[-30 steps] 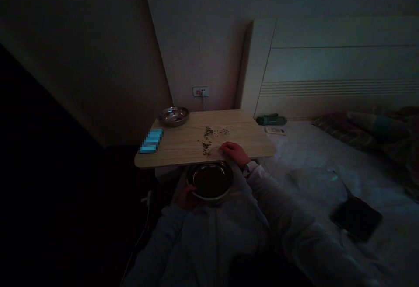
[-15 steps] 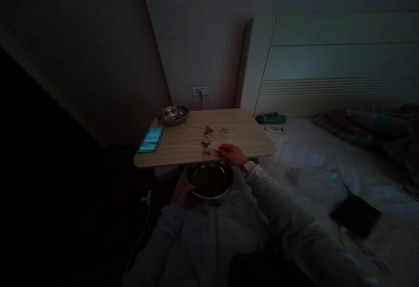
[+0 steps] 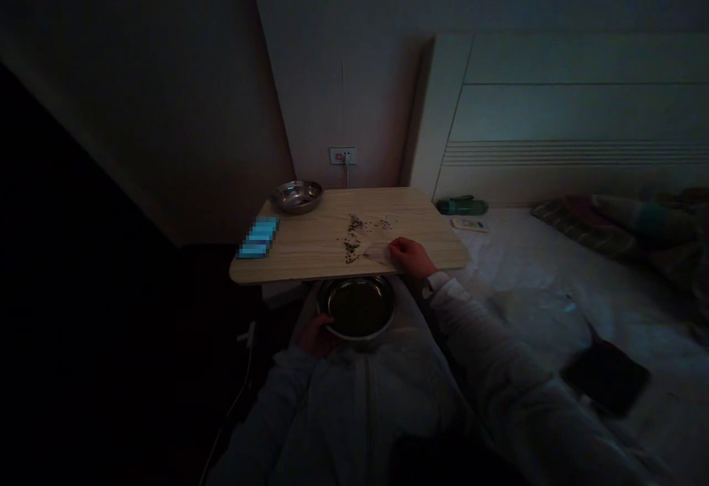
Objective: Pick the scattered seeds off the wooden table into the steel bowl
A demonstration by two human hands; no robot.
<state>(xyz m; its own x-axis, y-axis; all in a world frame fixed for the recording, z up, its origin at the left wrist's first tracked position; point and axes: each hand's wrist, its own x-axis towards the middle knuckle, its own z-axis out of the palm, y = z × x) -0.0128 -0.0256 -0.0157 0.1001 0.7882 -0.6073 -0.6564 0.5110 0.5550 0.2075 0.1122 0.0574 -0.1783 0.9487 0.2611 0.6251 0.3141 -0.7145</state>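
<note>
My left hand (image 3: 317,335) grips the left rim of a shiny metal bowl (image 3: 382,321), which rests on my lap under the table's front edge. Its dark inside hides what it contains. Over the front right of a light wooden table (image 3: 299,253), my right hand (image 3: 408,255) is closed, fingertips together and pointing left. A faint, pale, thin shape (image 3: 377,252) shows beside those fingertips, too dim to name. Just left of it, small dark grains (image 3: 351,250) lie scattered on the tabletop, with more toward the back.
A second metal bowl (image 3: 298,197) stands at the table's back left, behind a phone-like bright blurred screen (image 3: 259,238). On the bed at right lie a green bottle (image 3: 462,206), a pale remote (image 3: 470,225) and a dark flat object (image 3: 606,375). A wall socket (image 3: 343,156) holds a plug.
My right hand has moved right, away from the scattered grains, its fingers still closed. My left hand stays on the bowl. The whole view has shifted slightly.
</note>
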